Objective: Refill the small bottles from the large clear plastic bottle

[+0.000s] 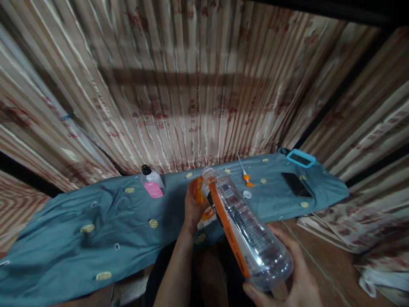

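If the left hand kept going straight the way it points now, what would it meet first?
The left hand points up and away, already around an orange bottle. Beyond that, it would likely meet the blue cloth at the table's far edge, then the striped curtain. Depth is hard to judge.

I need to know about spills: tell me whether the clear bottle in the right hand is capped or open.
Open. The clear bottle is tilted, its bare neck shows no cap, and a small white cap lies on the blue cloth nearby.

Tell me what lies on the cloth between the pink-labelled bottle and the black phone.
In the head view, between the pink-labelled bottle and the black phone lie the left hand gripping an orange bottle, a white cap and an orange-tipped tool.
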